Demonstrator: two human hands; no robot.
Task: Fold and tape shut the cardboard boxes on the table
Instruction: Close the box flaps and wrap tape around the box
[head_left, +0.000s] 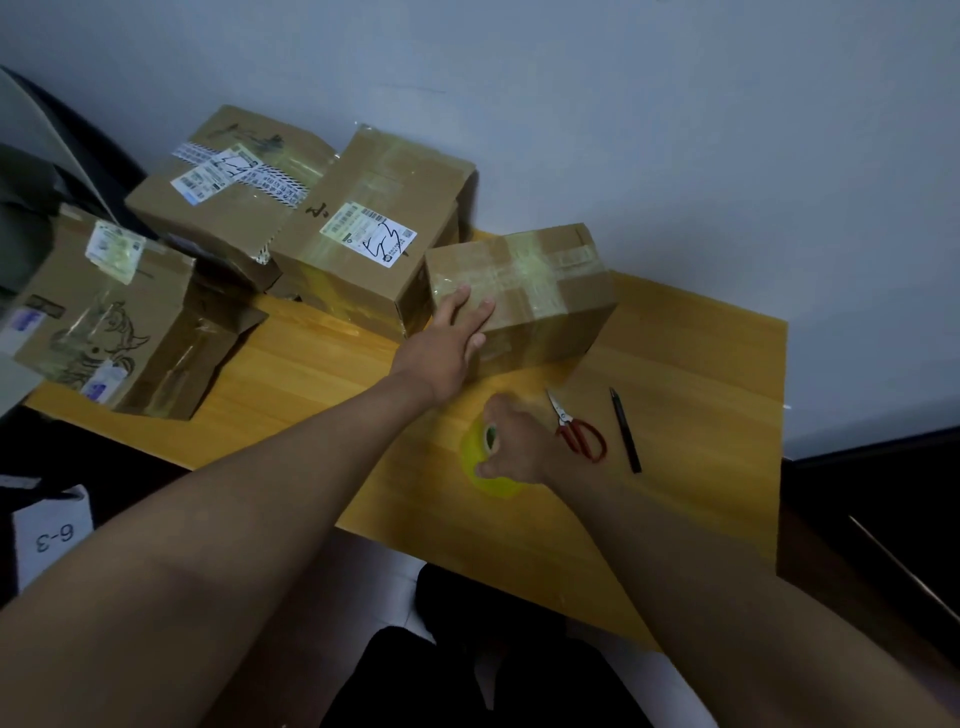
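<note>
A small cardboard box sits closed on the wooden table, with clear tape crossing its top. My left hand rests on its near left corner with straight fingers laid over the top edge. My right hand grips a yellowish roll of tape just in front of the box, low over the table. Three larger taped boxes stand to the left: one with a white label, one behind it, and one with a drawing at the table's left edge.
Red-handled scissors and a black pen lie right of my right hand. A pale wall runs behind the table. A white sheet marked 6-3 sits low at the left, beside dark objects.
</note>
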